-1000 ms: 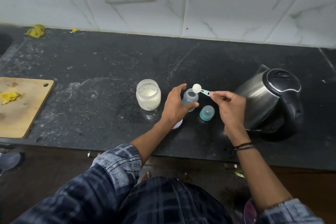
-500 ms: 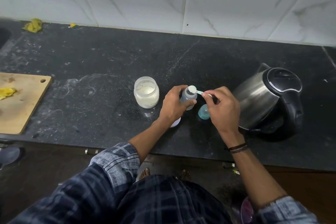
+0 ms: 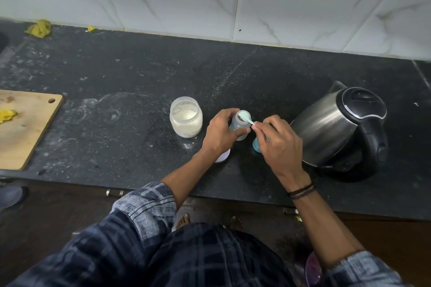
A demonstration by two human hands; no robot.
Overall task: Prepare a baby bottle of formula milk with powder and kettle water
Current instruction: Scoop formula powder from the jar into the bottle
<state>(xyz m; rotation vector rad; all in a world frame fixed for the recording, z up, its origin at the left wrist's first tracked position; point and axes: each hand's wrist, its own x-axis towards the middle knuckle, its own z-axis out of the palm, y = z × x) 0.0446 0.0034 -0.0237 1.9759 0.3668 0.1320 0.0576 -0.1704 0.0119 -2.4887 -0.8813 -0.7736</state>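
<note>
A: What lies nearest, in front of the bottle [image 3: 240,126]?
B: A white lid [image 3: 223,156], half under the left hand [image 3: 219,134], which grips the bottle.
A: And the right hand [image 3: 277,144]?
B: Just right of the bottle, it pinches the scoop [image 3: 246,119] handle; the bowl is at the bottle mouth, perhaps tipped.
A: Farther?
B: 1 open powder jar [image 3: 185,120] left of the bottle, 1 kettle [image 3: 338,123] right.

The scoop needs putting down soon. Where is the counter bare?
Bare: between board and jar, and behind the bottle up to the wall. Crowded: jar to kettle, with left hand, right hand holding scoop, bottle and cap.
</note>
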